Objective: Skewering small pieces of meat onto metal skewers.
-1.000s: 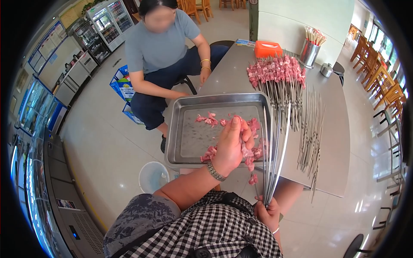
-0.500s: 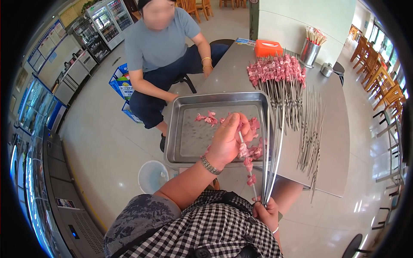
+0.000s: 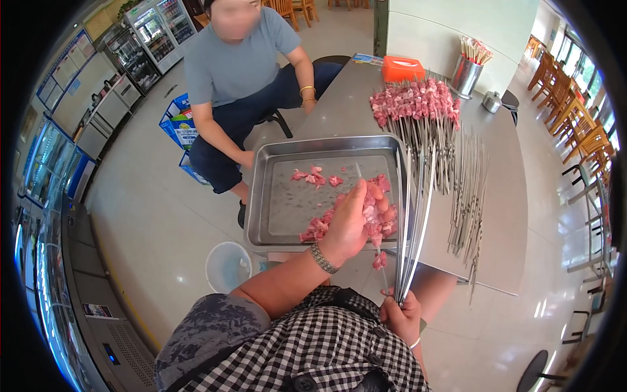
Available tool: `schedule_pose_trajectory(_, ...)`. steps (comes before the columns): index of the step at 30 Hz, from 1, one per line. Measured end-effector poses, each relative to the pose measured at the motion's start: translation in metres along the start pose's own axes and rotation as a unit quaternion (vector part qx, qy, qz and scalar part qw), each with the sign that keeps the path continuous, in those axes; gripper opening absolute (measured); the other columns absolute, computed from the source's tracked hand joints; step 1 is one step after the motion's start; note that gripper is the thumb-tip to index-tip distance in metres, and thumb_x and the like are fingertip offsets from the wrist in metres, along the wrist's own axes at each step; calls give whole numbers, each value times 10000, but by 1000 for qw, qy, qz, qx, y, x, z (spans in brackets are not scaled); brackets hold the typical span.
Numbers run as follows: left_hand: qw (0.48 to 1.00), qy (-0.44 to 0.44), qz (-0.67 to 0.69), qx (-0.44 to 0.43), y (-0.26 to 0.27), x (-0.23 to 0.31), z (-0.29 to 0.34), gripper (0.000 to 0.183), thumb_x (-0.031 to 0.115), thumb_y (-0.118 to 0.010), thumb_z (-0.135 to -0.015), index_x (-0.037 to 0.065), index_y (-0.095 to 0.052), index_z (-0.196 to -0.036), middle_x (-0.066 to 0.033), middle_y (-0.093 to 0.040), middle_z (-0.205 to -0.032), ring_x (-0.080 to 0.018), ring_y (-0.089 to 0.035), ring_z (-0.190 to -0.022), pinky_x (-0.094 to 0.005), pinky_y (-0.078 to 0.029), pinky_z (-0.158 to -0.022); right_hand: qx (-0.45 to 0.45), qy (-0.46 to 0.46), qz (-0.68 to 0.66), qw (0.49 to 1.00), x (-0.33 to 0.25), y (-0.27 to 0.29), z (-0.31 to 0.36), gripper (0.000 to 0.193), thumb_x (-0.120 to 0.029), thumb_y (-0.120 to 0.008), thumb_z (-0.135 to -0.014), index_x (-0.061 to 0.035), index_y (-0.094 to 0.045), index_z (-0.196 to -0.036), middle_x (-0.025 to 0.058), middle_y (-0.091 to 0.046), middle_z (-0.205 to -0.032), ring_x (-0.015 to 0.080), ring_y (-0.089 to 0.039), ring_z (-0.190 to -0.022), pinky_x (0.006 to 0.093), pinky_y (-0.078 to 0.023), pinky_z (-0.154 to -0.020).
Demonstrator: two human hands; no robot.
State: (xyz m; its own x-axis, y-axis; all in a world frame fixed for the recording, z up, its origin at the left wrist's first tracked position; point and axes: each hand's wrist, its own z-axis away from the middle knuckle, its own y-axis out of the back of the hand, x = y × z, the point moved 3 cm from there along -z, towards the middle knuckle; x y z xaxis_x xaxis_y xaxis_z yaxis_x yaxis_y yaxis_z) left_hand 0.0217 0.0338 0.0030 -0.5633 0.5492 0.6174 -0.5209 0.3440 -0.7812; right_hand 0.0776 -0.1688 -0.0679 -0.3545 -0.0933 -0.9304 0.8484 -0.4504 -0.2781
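My left hand [image 3: 353,225], a metal watch at its wrist, is wrapped round meat pieces [image 3: 377,225] on a metal skewer. The skewer's bare tip [image 3: 358,170] pokes out above my fingers, and one meat piece [image 3: 379,260] sits lower on the shaft. Down by my lap, my right hand [image 3: 401,316] is closed on the lower ends of several flat metal skewers [image 3: 410,258], the one with meat among them. Under my left hand is a steel tray [image 3: 257,196] with loose raw meat pieces [image 3: 316,228], partly hidden by that hand.
On the steel table [image 3: 499,228] lie a pile of threaded meat skewers [image 3: 418,108] and bare skewers [image 3: 467,196]. Behind stand an orange tissue box [image 3: 403,68] and a metal canister [image 3: 466,80]. A person [image 3: 241,65] sits across the tray; a white bucket [image 3: 228,268] is on the floor.
My left hand has moved down along the skewer, so its tip now shows above my fingers. The meat pieces sit closer together. My right hand keeps its hold on the skewers.
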Motion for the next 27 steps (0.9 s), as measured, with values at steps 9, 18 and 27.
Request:
schedule_pose_trajectory(9,995,56,48,74,-13,-14,6,394,450,-381,-950,96,-481,-1091,-3,-493,-780,-150,-510,-740,-280,-437,-644,20,16,-22,999,0,0,-4,144,-46,-500,-897,9,-549,-1021,19,-541,-607,64,-476,-515,196,-370,-492)
schedule_pose_trajectory(18,991,113,-32,-63,2,-50,31,152,283,-434,-970,147,-474,-1022,74,-327,-648,-36,-325,-536,-191,-287,-466,-1,24,-14,1000,0,-8,-10,160,-56,-503,-904,9,-553,-1042,12,-533,-604,62,-464,-514,192,-364,-490)
schedule_pose_trajectory(27,1000,25,-4,6,-12,-12,11,282,382,-496,-929,120,-471,-1029,81,-285,-591,-34,-273,-481,-191,-234,-424,-15,47,-25,998,-8,-16,-11,165,-49,-510,-905,13,-557,-1051,11,-532,-616,63,-467,-527,198,-370,-499)
